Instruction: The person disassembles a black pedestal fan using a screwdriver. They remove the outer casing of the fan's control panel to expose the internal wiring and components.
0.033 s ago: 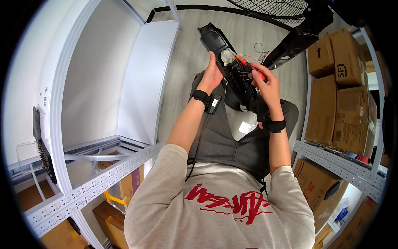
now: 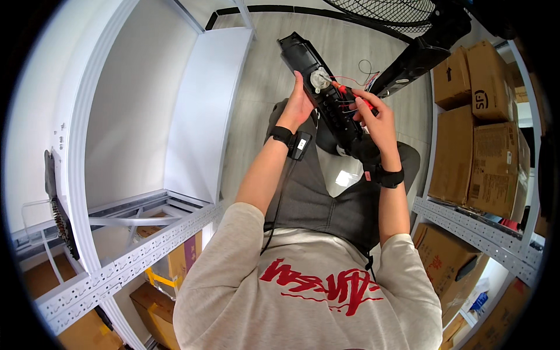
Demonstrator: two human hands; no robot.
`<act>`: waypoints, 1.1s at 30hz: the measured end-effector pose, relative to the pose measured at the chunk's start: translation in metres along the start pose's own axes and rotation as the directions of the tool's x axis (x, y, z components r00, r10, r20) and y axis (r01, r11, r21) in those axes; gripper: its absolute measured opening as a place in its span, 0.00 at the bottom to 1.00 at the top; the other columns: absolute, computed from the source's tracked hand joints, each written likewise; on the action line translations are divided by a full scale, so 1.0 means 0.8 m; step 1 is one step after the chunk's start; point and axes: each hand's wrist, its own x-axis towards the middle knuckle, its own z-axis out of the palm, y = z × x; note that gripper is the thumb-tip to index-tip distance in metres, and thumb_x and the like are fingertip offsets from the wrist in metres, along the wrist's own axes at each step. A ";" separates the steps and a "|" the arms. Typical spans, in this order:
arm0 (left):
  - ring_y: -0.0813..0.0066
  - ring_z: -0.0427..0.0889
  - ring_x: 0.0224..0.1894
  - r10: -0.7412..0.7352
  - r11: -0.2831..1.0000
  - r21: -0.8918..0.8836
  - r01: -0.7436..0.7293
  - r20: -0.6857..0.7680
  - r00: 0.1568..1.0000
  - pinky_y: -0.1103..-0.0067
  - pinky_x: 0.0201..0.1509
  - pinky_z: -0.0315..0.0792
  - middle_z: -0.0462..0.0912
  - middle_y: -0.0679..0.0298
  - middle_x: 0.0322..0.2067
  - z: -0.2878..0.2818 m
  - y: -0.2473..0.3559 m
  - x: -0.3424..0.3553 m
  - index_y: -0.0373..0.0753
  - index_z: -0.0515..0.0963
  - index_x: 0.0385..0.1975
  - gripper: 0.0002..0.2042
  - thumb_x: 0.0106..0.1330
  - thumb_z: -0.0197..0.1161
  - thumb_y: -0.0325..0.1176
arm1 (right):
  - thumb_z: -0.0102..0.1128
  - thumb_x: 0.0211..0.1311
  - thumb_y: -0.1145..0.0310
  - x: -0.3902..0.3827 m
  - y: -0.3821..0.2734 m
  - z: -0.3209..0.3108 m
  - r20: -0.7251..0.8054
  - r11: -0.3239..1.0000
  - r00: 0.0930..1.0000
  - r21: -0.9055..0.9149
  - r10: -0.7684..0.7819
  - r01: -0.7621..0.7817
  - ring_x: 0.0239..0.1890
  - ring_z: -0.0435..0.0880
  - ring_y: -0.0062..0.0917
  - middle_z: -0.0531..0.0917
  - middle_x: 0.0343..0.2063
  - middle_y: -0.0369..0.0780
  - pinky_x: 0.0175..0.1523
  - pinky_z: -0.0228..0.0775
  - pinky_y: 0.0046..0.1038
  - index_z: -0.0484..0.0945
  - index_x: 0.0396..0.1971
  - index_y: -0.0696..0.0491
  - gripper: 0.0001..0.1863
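Observation:
A long black plastic housing (image 2: 298,52), open side up, slants away from my lap toward the far side. A pale round motor-like part (image 2: 319,79) sits in it, with thin red and white wires nearby. My left hand (image 2: 298,106) grips the housing's left edge, thumb up along the side, its other fingers partly hidden underneath. In my right hand (image 2: 376,119) is a red-and-black screwdriver (image 2: 344,89), pinched by the handle. Its shaft points at the round part; I cannot tell whether the tip touches a screw.
A black fan stand (image 2: 411,64) with a wire grille (image 2: 385,13) stands at the far right, loose wires by its end. Cardboard boxes (image 2: 452,154) fill the right shelf rack. A white shelf panel (image 2: 201,111) and metal frame (image 2: 134,251) stand at left.
The screwdriver has shifted slightly, and its shaft now shows over the round part. My right hand has moved a little with it; the left hand stays in place.

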 end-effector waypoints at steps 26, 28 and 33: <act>0.68 0.78 0.53 0.124 0.992 0.028 -0.121 -0.239 0.963 0.69 0.57 0.72 0.77 0.61 0.52 -0.032 -0.038 0.016 0.37 0.66 0.58 0.18 0.73 0.53 0.36 | 0.60 0.64 0.66 -0.010 0.002 0.028 -0.172 0.989 0.984 -0.146 -0.043 0.018 0.22 0.80 0.14 0.84 0.23 0.37 0.29 0.71 0.17 0.81 0.40 0.58 0.11; 0.67 0.78 0.53 0.122 0.993 0.029 -0.118 -0.244 0.962 0.69 0.57 0.72 0.77 0.61 0.52 -0.034 -0.040 0.016 0.37 0.66 0.58 0.18 0.73 0.52 0.36 | 0.60 0.64 0.66 -0.010 0.000 0.028 -0.163 0.984 0.986 -0.175 -0.043 0.014 0.22 0.80 0.14 0.84 0.23 0.37 0.29 0.71 0.17 0.81 0.40 0.57 0.11; 0.68 0.78 0.52 0.108 0.994 0.003 -0.111 -0.251 0.962 0.69 0.56 0.73 0.77 0.61 0.51 -0.030 -0.040 0.016 0.37 0.67 0.58 0.17 0.73 0.52 0.36 | 0.60 0.64 0.65 -0.012 -0.005 0.027 -0.141 0.970 0.989 -0.242 -0.050 0.015 0.22 0.80 0.14 0.83 0.22 0.37 0.29 0.70 0.18 0.81 0.39 0.57 0.11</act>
